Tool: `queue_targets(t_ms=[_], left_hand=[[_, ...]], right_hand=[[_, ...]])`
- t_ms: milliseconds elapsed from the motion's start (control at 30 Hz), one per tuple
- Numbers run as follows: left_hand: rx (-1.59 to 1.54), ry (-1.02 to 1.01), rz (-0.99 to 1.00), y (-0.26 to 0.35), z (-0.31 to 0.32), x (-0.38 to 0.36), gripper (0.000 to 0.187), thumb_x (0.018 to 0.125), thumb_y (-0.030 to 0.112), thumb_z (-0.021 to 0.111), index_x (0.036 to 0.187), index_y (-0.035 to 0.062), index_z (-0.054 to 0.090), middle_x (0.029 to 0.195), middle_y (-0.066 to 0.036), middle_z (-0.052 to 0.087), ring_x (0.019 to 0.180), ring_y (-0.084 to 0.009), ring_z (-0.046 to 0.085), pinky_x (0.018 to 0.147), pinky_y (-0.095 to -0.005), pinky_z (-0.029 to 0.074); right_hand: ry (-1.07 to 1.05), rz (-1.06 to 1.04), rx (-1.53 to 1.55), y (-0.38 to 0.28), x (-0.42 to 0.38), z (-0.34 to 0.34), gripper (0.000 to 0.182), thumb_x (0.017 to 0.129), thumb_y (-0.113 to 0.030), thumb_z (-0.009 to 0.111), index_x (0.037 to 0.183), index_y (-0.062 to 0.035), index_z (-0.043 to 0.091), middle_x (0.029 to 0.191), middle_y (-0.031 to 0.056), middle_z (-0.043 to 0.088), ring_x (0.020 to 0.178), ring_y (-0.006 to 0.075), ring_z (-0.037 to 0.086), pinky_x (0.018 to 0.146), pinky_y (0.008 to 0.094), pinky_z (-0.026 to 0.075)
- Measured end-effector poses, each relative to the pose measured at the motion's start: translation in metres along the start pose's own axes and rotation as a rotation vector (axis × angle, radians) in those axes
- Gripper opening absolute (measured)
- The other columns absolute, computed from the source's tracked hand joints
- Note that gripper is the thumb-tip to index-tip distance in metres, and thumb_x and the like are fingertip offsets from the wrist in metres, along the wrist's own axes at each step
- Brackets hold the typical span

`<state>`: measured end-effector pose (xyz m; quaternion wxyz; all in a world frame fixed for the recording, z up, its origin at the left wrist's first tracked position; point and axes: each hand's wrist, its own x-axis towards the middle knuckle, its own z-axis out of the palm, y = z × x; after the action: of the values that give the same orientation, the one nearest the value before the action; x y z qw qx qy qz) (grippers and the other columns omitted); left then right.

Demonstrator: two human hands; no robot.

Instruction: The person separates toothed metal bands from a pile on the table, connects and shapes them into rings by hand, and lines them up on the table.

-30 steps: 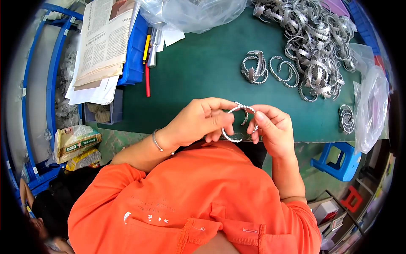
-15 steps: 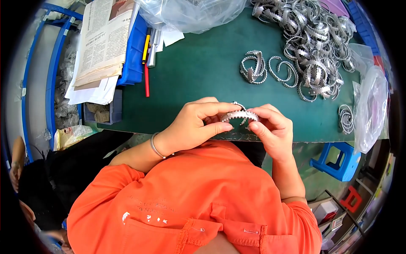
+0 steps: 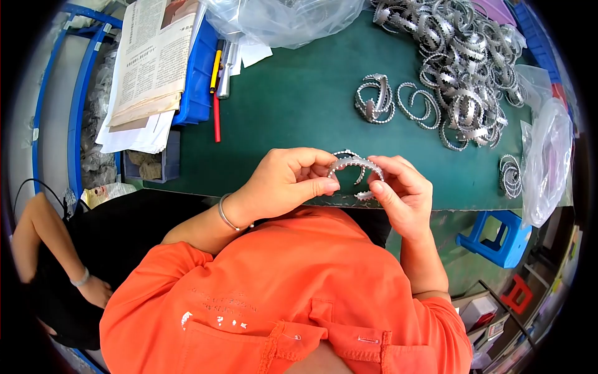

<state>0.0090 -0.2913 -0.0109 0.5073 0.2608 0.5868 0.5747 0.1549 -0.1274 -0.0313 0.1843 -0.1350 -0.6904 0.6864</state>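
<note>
I hold one silver bangle (image 3: 355,166) between my two hands, just above the near edge of the green table (image 3: 299,106). My left hand (image 3: 283,181) is closed around its left end, thumb under and fingers curled on top. My right hand (image 3: 398,190) pinches the right end between thumb and forefinger, the other fingers bent loosely. Both hands are closed on it, not wide open.

I judge the bangle to be light, thin and springy: it is an open metal band with a beaded or toothed edge, so it will probably bend if I press the ends together. The studded rim gives good grip, but the flat shiny side may slip, so holding at the two ends seems best. Hard squeezing could deform it, I think.

Farther on the table lies a big pile of bangles (image 3: 464,68), tangled, bright and glittering, and two small groups (image 3: 395,100) apart from it. A clear plastic bag (image 3: 283,19) is soft and crumpled at the far side. Newspapers (image 3: 152,59) lie on a blue bin (image 3: 196,81), with a red pen (image 3: 217,118) beside it. Another person's arm (image 3: 43,249) is at my left
</note>
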Motion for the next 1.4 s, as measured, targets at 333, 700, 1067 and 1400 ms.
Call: queue_targets(t_ms=[333,700,1067,1400], left_hand=[[-0.257,-0.083,-0.131,0.012,0.000,0.002,0.023,0.080,-0.006,0.060,0.103,-0.0065,0.058,0.083,-0.011,0.064,0.073,-0.0146,0.062,0.070,-0.0259,0.052],[0.433,-0.038,0.273,0.014,0.007,0.005,0.009,0.075,0.001,0.068,0.082,-0.0015,0.063,0.075,-0.006,0.061,0.070,-0.0134,0.060,0.060,-0.0244,0.048],[-0.119,0.033,-0.022,0.008,-0.013,0.010,0.042,0.077,-0.005,0.065,0.115,-0.0007,0.047,0.100,-0.010,0.056,0.080,-0.0104,0.057,0.070,-0.0220,0.049],[-0.312,0.080,-0.070,0.007,-0.013,0.007,0.040,0.079,-0.003,0.061,0.117,-0.0061,0.049,0.087,-0.008,0.061,0.074,-0.0124,0.060,0.067,-0.0247,0.052]], right_hand=[[0.003,0.376,0.205,-0.009,-0.001,0.000,0.019,0.088,-0.006,0.057,0.103,0.0043,0.061,0.079,0.0040,0.061,0.068,0.0070,0.055,0.058,0.0190,0.044],[-0.107,0.097,0.029,-0.010,0.009,0.018,0.008,0.082,-0.004,0.062,0.089,0.0010,0.061,0.078,0.0036,0.057,0.065,0.0086,0.051,0.059,0.0203,0.041],[-0.126,0.325,0.951,0.006,0.015,0.008,0.016,0.091,-0.017,0.053,0.093,-0.0014,0.053,0.080,0.0120,0.059,0.063,0.0137,0.055,0.056,0.0259,0.048],[-0.033,0.416,0.654,0.001,0.020,0.004,0.028,0.094,-0.014,0.043,0.113,0.0056,0.051,0.085,0.0136,0.062,0.068,0.0151,0.060,0.064,0.0263,0.052]])
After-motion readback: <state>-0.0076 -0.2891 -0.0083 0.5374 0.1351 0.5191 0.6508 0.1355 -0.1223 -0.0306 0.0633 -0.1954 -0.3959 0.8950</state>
